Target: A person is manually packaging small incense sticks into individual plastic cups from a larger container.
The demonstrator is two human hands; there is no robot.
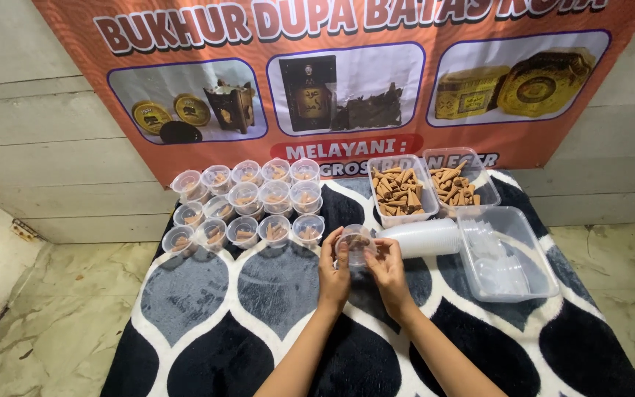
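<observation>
Both the left hand point(334, 273) and the right hand point(388, 270) pinch a small clear cup point(355, 245), tilted mouth toward the camera, fingers curled around its rim.

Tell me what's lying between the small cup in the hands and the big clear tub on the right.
A stack of clear cups lies on its side between the small cup and the clear tub, in the head view.
</observation>
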